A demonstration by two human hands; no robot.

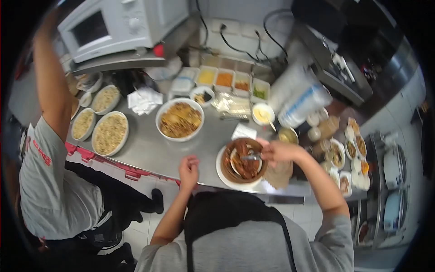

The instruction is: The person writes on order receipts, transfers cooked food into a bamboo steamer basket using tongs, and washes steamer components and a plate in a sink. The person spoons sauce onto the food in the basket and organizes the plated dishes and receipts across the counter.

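Observation:
My right hand (pixel 277 153) grips a metal utensil (pixel 252 157), its tip down in a brown bowl (pixel 225 168). I cannot tell whether it is tongs or a spoon. Dark, glossy pieces of food (pixel 246 168) fill the bowl, which sits on a white plate (pixel 220 171). My left hand (pixel 188 171) hovers by the counter's front edge, left of the plate, fingers loosely curled and nothing visible in them. Just beyond it stands a large white bowl (pixel 161 128) of brown and yellow food. A brown paper or cloth (pixel 278 174) lies under my right wrist.
At left, a co-worker (pixel 50 172) raises an arm beside white bowls of rice-like food (pixel 110 133). A microwave (pixel 118 27) stands on a shelf. Behind are topping containers (pixel 224 80) and a plastic-wrapped stack (pixel 304 104). Bottles (pixel 328 123) and small dishes (pixel 336 154) crowd the right.

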